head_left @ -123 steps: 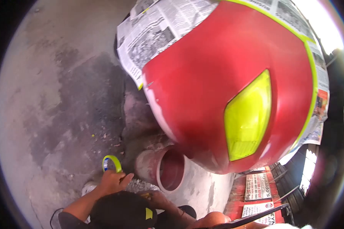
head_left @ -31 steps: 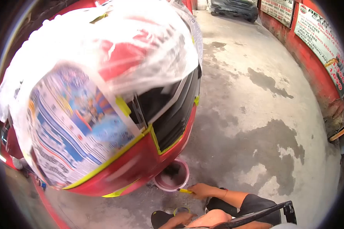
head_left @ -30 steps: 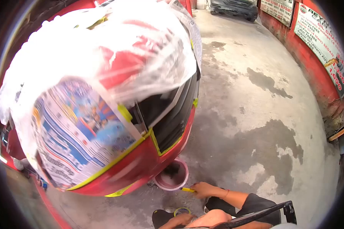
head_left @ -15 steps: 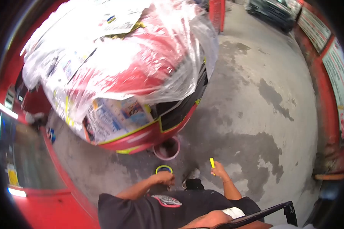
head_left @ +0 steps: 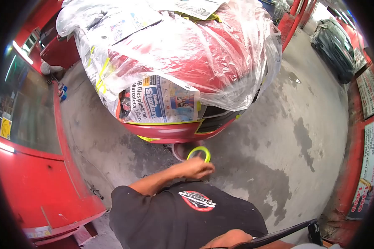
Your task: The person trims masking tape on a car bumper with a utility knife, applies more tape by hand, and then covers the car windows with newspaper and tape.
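Observation:
My left hand (head_left: 197, 168) is closed round a bright yellow-green roll of tape (head_left: 208, 156), held low in front of my chest. Just beyond the roll is the rear or front end of a red car (head_left: 164, 130), whose body is wrapped in clear plastic film (head_left: 162, 54). Newspaper (head_left: 156, 103) covers part of it above the bumper, edged with yellow-green tape. Partly hidden behind the roll and under the bumper, a pinkish bucket (head_left: 179, 152) stands on the floor. My right hand does not show.
A dark car (head_left: 333, 50) stands at the upper right. Signboards (head_left: 365, 174) line the red wall on the right. At left are a red wall with a window (head_left: 29, 103) and blue cans (head_left: 62, 92). Dark patches mark the concrete floor (head_left: 274, 145).
The view has shifted, with the covered car now further right. My left hand has risen with the tape roll towards the bumper. My right hand, which held a yellow strip-like object, has left view.

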Action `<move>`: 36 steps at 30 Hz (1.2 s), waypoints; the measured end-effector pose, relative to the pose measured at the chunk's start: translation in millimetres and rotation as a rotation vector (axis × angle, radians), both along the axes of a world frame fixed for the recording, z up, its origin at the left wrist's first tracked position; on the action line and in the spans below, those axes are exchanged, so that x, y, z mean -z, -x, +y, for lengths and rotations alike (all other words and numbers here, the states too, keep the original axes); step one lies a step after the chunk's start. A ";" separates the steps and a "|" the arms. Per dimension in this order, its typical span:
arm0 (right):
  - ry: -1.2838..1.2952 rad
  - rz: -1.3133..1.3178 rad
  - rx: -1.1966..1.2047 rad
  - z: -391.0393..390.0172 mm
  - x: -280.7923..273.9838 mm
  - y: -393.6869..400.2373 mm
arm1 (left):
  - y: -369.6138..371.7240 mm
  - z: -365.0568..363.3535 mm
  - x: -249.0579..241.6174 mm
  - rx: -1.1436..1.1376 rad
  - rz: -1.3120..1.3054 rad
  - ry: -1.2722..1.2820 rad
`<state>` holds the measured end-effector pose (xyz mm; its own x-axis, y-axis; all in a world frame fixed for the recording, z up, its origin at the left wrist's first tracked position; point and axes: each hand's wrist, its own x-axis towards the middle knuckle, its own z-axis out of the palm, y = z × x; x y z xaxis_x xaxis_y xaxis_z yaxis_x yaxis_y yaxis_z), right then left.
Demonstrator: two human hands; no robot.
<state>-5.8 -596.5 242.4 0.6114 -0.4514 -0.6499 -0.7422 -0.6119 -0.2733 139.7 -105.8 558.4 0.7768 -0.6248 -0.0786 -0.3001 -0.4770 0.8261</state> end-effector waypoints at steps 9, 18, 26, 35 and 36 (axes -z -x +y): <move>-0.162 -0.296 -0.008 63.4 -101.3 -140.5 | -231.4 88.3 -188.5 -1.078 -1.173 -0.191; -0.007 0.040 0.073 -122.0 88.1 -127.6 | -485.5 180.2 -166.8 -1.042 -1.150 -1.048; -0.294 0.018 0.582 -179.8 74.2 -193.4 | -526.3 146.9 -165.6 -1.041 -0.917 -1.266; -0.284 -0.136 0.305 -81.1 -76.1 -379.3 | -610.3 231.0 -150.8 -1.300 -0.893 -0.905; -0.298 -0.129 0.259 -79.6 -75.0 -376.4 | -622.8 247.8 -145.2 -1.293 -0.895 -0.774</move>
